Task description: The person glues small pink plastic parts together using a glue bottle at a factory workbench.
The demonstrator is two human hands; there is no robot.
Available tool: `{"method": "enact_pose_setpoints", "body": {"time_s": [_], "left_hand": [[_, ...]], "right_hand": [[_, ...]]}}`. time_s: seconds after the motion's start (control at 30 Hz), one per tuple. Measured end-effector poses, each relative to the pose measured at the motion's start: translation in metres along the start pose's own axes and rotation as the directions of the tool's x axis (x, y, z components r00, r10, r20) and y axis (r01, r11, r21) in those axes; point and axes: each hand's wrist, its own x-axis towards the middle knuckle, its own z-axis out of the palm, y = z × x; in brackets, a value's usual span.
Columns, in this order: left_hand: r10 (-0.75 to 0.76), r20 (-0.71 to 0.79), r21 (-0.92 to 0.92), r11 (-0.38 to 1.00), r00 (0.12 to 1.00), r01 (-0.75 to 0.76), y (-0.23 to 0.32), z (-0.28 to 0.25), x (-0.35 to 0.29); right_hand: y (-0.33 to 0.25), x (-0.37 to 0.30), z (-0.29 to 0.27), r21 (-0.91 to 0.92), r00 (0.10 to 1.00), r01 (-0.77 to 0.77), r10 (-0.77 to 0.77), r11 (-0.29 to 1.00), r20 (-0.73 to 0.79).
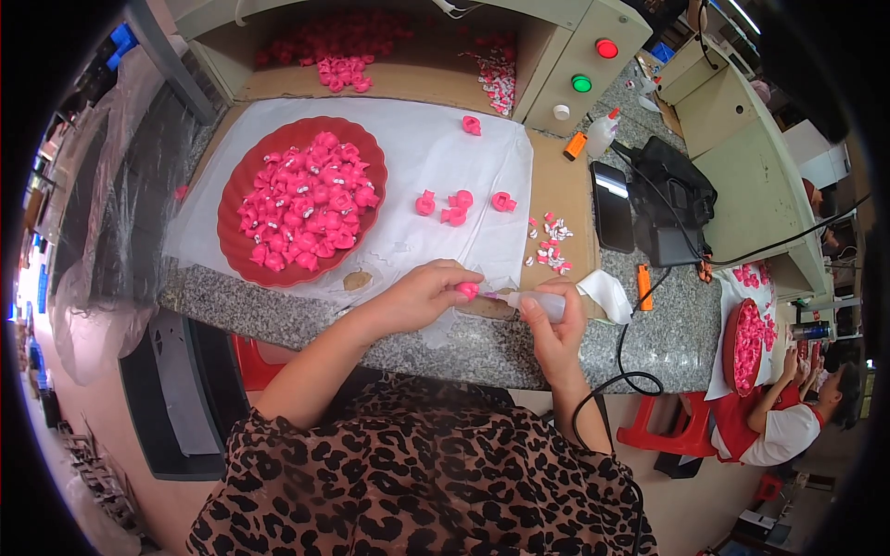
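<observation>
Between the fingertips of my left hand (422, 295) is a small pink plastic piece (466, 291). My right hand (559, 335) is wrapped round a translucent glue bottle (545, 306), its thin tip pointing left at the piece. Beyond my hands, several loose pink pieces (454, 215) lie on white paper (399, 176). To their right is a scatter of tiny white and pink parts (551, 243) on cardboard. A red scalloped tray (232, 218) at the left holds a heap of pink pieces (301, 199).
A phone (612, 206), a black bag (669, 199), a bottle with a red cap (603, 132) and an orange tool (644, 287) lie to the right. A black cable (623, 357) loops past my right forearm. A co-worker (779, 422) sits at the far right.
</observation>
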Motion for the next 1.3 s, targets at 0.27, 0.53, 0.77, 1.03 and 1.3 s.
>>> {"method": "enact_pose_setpoints", "body": {"time_s": [0.27, 0.53, 0.77, 1.03, 1.3], "left_hand": [[-0.011, -0.034, -0.006, 1.000, 0.999, 0.011, 0.002, 0.001, -0.002], [0.001, -0.064, -0.058, 0.998, 0.998, -0.005, 0.003, 0.002, -0.004], [-0.066, -0.146, -0.236, 0.971, 0.987, 0.030, -0.004, 0.010, -0.003], [-0.159, -0.149, -0.508, 0.859, 0.976, 0.063, 0.011, 0.013, -0.006], [-0.163, -0.006, -0.817, 0.570, 0.987, 0.089, 0.006, 0.022, -0.008]], "right_hand": [[0.000, -0.001, 0.001, 0.050, 1.000, -0.017, 0.018, 0.999, -0.020], [-0.001, -0.005, 0.007, 0.106, 0.999, -0.028, 0.031, 0.994, -0.031], [-0.002, -0.005, 0.004, 0.503, 0.955, -0.213, 0.288, 0.838, -0.074], [0.004, -0.009, -0.024, 0.642, 0.885, -0.427, 0.439, 0.637, 0.153], [-0.008, 0.020, -0.067, 0.355, 0.904, -0.407, 0.426, 0.842, 0.028]]}}
